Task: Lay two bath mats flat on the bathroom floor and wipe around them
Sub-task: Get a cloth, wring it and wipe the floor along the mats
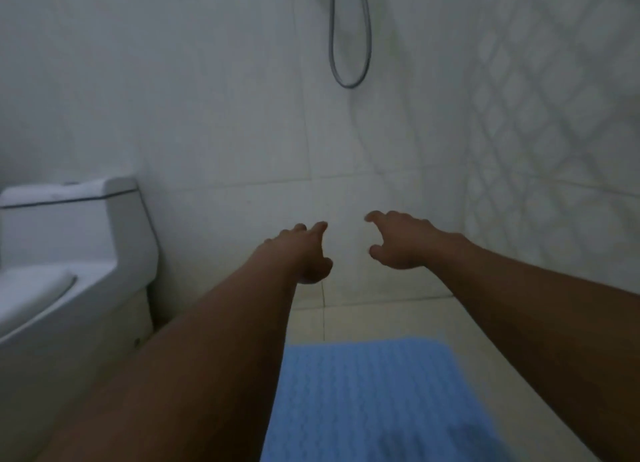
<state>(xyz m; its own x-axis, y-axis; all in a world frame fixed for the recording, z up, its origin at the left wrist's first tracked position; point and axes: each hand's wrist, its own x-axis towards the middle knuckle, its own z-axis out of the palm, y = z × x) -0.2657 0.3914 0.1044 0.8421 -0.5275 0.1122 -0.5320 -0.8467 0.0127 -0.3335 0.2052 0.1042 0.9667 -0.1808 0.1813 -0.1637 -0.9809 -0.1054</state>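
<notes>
Toilet [69, 246] blocks left, wall [225, 97] close ahead, hose [350, 86] hangs above, floor strip [363, 319] free past mat [363, 392]

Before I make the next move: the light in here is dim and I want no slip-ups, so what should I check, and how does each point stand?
1. Blue mat lies flat: ok where visible.
2. Second mat in view: not ok, none seen.
3. Left hand empty: ok.
4. Right hand empty: ok.
5. Wiping cloth in sight: not ok.
6. Mat clear of toilet: cannot tell, an arm hides that edge.
</notes>
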